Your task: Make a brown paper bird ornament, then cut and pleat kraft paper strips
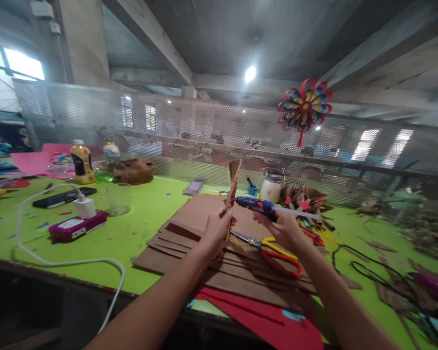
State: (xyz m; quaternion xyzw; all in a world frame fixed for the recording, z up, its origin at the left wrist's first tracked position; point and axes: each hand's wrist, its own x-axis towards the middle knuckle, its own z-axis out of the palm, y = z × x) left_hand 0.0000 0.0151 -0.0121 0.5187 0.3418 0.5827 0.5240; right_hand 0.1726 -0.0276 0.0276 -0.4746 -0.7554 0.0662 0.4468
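My left hand [219,231] is closed around a small brown paper broom-like piece [233,172], held upright with its fringed, yellow-edged end at the top. In my right hand [282,228] is a blue hot glue gun [255,204], a pale glue stick jutting from its back. The gun's nozzle points left at the brown piece, at or very near its surface. Beneath both hands lies a stack of brown paper sheets [200,209]. Scissors [282,260] with red and yellow handles rest on the stack below my right hand.
On the green table [146,199] stand a purple power strip [78,226] with a white cable, a phone [63,197], a clear cup [118,199] and a yellow bottle [82,163]. At right are a white jar [272,187], paper scraps and a black cord [379,277]. Red sheets [255,316] overhang the front edge.
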